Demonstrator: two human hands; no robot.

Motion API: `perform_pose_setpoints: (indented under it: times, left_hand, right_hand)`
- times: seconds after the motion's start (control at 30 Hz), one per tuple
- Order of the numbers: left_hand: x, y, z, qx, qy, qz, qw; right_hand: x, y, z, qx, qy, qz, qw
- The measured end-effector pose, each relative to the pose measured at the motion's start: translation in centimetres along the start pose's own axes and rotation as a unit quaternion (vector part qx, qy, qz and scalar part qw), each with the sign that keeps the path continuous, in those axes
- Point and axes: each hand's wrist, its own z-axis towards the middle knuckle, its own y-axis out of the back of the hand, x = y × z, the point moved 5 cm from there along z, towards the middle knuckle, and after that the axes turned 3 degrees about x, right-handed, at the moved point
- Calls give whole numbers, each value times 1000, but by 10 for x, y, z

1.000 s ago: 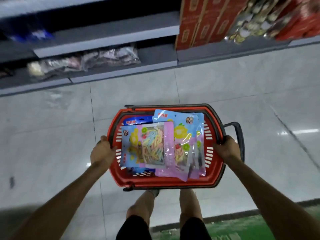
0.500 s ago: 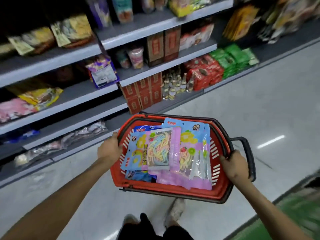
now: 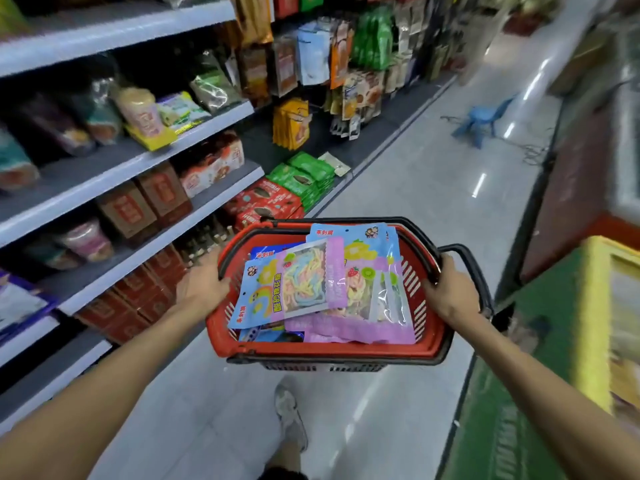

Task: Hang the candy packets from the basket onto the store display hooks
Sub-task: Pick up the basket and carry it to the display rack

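1. The left hand (image 3: 202, 287) and right hand (image 3: 450, 292) grip opposite rims of the red basket (image 3: 322, 351).
2. The candy packets (image 3: 304, 282) lie stacked between the hands (loose, likely slippery).
3. Carry it level toward the hanging packets (image 3: 313, 57) beyond the left hand.

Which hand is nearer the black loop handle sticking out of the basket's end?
Right. The right hand grips the basket by its rim, directly beside the loop handle. The left hand grips the opposite rim, with the candy packets between.
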Motion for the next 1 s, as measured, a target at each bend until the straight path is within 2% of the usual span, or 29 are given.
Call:
perform_pose_setpoints:
  times: [0.23,0.4,0.6,0.73,1.0]
  left_hand:
    - [-139,-2,151,21,-121,3,992]
    - [-256,12,254,18,-209,0,978]
    - [-387,16,350,22,-258,11,966]
    - [-469,0,408,11,-285,64,956]
    - [-639,-38,521,30,-311,98,945]
  right_hand:
    - [-37,73,102,-73,-139,16,988]
    - [-55,134,177,-115,-185,18,976]
    - [-80,199,252,-159,-219,22,963]
    - [-105,228,317,-171,-220,22,960]
    - [-182,264,479,-165,-260,39,951]
